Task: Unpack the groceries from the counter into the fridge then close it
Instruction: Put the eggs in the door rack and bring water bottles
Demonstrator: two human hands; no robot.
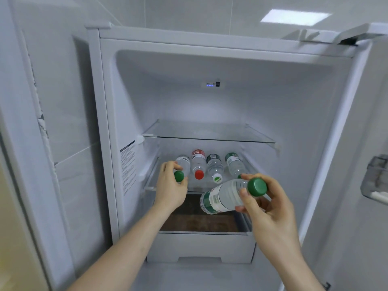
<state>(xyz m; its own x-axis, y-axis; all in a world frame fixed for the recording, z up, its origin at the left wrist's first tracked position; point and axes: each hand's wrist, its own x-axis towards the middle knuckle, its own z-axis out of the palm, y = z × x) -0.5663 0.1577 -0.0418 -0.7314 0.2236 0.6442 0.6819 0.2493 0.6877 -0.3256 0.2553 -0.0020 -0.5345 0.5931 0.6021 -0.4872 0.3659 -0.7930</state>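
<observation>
White tiled walls and a ceiling light panel (pixel 295 17) sit behind the open fridge (pixel 210 85), its upper glass shelf (pixel 207 138) bare. On the lower shelf (pixel 149 186) four water bottles lie on their sides, caps toward me. My left hand (pixel 171 189) curls its fingers around the green cap end of the leftmost bottle (pixel 183 163), gripping it there. My right hand (pixel 266 208) holds a fifth bottle (pixel 225 195) by its neck and green cap, thumb and fingers wrapped round it, in the air just in front of the shelf and above the open drawer (pixel 199 222).

The risk I see: that held bottle is pinched only at its cap end, so its heavier base could swing down and slip into the drawer. Lying bottles also roll; nudging the leftmost one could knock the red-capped bottle (pixel 198 163) beside it.

The held bottle's long axis runs slantwise, base pointing left and slightly down, cap to the right, not yet lined up with the row.
</observation>
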